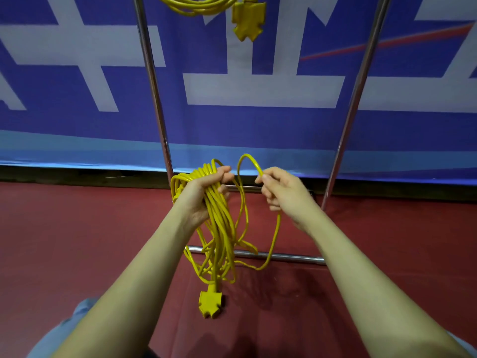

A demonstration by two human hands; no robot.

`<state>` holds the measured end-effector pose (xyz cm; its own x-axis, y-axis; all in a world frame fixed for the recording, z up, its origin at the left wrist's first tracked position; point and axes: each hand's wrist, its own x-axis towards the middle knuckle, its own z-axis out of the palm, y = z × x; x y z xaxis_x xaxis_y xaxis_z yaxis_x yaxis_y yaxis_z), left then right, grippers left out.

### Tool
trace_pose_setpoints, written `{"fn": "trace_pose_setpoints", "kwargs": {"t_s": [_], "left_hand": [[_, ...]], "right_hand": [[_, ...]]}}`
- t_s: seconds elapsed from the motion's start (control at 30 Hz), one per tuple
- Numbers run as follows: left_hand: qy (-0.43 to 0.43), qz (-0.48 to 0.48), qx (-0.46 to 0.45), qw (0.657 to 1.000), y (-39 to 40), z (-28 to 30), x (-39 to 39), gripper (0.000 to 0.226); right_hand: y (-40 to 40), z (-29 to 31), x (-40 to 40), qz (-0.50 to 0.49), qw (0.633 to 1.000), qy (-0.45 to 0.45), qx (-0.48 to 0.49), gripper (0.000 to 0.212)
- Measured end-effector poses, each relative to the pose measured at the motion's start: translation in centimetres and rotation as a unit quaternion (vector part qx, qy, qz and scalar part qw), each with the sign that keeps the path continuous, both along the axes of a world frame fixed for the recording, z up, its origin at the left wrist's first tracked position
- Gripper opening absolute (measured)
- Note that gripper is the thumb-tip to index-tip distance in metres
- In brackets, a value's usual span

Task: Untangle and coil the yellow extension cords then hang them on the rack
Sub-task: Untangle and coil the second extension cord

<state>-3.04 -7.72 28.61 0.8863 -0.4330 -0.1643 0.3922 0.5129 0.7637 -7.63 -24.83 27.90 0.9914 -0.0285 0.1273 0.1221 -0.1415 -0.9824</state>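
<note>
Slippage is the main risk here. The left hand (204,195) grips a thick bundle of yellow cord loops (219,228), its fingers curled tight round them, and the socket block (210,303) dangles below near the red floor (77,241). The right hand (281,192) pinches the free strand (247,161) arching between the hands. If that strand twists as it is laid in, the loops could snarl; a loose grip could spill the bundle. Another coiled cord (201,6) already hangs from the rack (154,81) at the far top.
</note>
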Motion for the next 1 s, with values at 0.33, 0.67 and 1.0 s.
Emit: {"fn": "trace_pose_setpoints", "kwargs": {"t_s": [0.33,0.67,1.0], "left_hand": [[-0.007,-0.053,0.069,0.996,0.0,-1.2,-0.7,0.024],[0.023,0.092,-0.077,0.992,-0.3,0.8,0.0,0.018],[0.01,-0.008,-0.042,0.999,0.1,-0.1,-0.4,0.026]], "right_hand": [[1.2,0.2,0.2,0.09,0.995,0.008,-0.041,0.026],[0.0,-1.9,-0.5,0.114,0.985,0.074,-0.105,0.033],[0.6,-0.2,-0.9,0.118,0.984,0.062,-0.114,0.043]]}}
